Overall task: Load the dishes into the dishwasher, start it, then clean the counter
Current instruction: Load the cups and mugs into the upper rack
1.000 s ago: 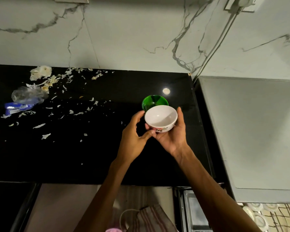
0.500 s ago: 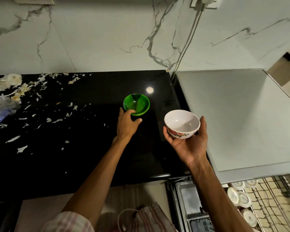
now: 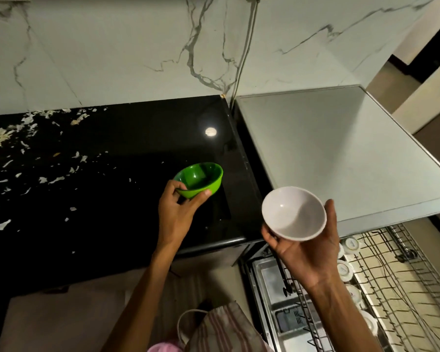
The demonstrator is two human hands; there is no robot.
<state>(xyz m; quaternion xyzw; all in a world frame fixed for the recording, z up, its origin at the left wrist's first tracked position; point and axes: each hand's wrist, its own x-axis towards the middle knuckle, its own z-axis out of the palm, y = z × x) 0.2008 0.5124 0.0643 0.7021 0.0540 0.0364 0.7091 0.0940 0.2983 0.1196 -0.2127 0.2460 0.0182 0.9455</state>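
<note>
Loading was the step in hand; the left hand (image 3: pixel 174 214) pinched the tilted green bowl (image 3: pixel 201 179) near the worktop's (image 3: pixel 107 224) right edge; the right hand (image 3: pixel 302 247) cupped the empty white bowl (image 3: pixel 293 216) above the dishwasher rack (image 3: pixel 396 280); next, I judged, both needed lowering between the tines; both bowls looked clean, glossy.

Head view. Left hand (image 3: pixel 178 212) covered the near rim of the green bowl (image 3: pixel 201 177); whether the bowl's base touched the counter (image 3: pixel 99 224) could not be told. Right hand's (image 3: pixel 306 252) palm hid the white bowl's (image 3: pixel 294 215) underside. At 5 o'clock, the dishwasher rack (image 3: pixel 391 280) ran off the frame's edge; the cups (image 3: pixel 344 269) in it were partly hidden behind the right forearm, markings too small to read. Scraps (image 3: pixel 0 138) at 9 o'clock were cut by the left edge.
</note>
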